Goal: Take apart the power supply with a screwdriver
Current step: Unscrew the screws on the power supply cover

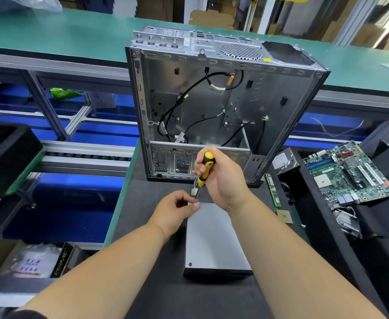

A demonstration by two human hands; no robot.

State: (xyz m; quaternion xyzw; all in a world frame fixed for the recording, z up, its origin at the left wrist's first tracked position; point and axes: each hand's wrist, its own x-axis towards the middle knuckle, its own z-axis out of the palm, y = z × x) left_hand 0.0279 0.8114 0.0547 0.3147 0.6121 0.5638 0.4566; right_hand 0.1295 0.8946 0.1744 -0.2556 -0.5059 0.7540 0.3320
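Observation:
The power supply, a grey metal box, lies flat on the black mat in front of me. One dark screw shows near its front left corner. My right hand grips a yellow and black screwdriver, held steeply with its tip down at the box's far left corner. My left hand sits at that same corner, its thumb and fingers pinching around the screwdriver's tip. The screw under the tip is hidden by my fingers.
An emptied computer case with loose cables stands just behind the power supply. A motherboard, a hard drive and a RAM stick lie to the right. Boxes sit at lower left, beside the conveyor frame.

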